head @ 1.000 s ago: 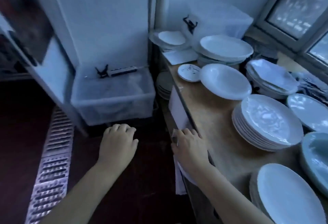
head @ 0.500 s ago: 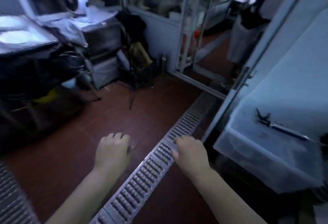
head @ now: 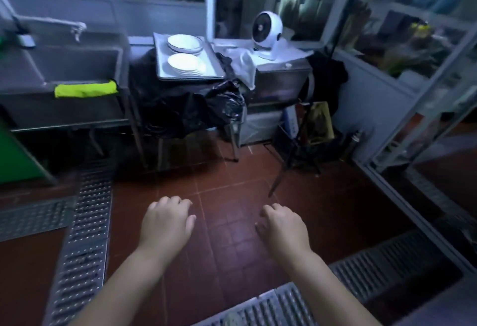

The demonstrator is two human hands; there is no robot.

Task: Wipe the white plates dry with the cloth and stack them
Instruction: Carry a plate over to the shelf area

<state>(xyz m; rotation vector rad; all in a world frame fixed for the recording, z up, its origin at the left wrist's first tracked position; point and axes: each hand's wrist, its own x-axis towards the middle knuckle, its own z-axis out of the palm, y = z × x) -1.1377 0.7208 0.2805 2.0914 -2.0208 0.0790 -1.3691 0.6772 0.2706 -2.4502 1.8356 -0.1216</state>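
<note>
Two small stacks of white plates sit on a metal tray (head: pixel 165 72) across the room: a near stack (head: pixel 186 63) and a far stack (head: pixel 184 44). A white cloth (head: pixel 246 63) drapes over the steel counter to the tray's right. My left hand (head: pixel 166 221) and my right hand (head: pixel 282 225) hang over the red tile floor, far from the plates. Both hold nothing, and their fingers are loosely curled downward.
A steel sink (head: pixel 72 65) with a yellow-green cloth (head: pixel 85 89) on its rim stands at the left. A white fan (head: pixel 267 31) sits on the counter. Black bags (head: pixel 185 109) hang under the tray. Metal drain grates (head: pixel 85 235) cross the floor; glass partitions (head: pixel 413 67) line the right.
The view has swung left, away from the wooden counter full of plates, past the floor drain, to the sink and tray. Both hands stay empty and curled in front of me.
</note>
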